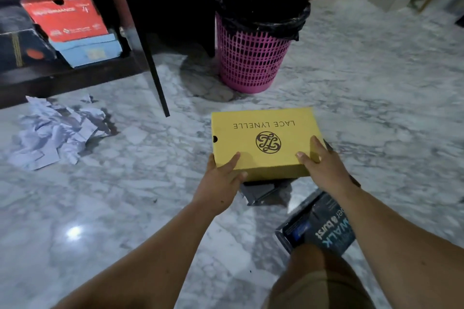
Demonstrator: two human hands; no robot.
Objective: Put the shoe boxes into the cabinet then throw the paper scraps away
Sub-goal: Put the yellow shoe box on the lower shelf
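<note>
Yellow shoe box (263, 142) reads "LACE LYNELLE" on its lid, upside down to the viewer, above a round monogram logo. Both hands hold it by its near corners: the left hand (221, 183) grips the near left corner with the thumb on the lid, and the right hand (324, 165) grips the near right corner. Beyond the box stands a pink bin (251, 57) lined with a black bag. Left of the box lie crumpled paper scraps (57, 130), and beyond them is the open cabinet (65, 75) holding a red box (65, 17) with blurred print. Nearer than the yellow box lies a dark box (324, 228) reading "burst" and "WALK".
</note>
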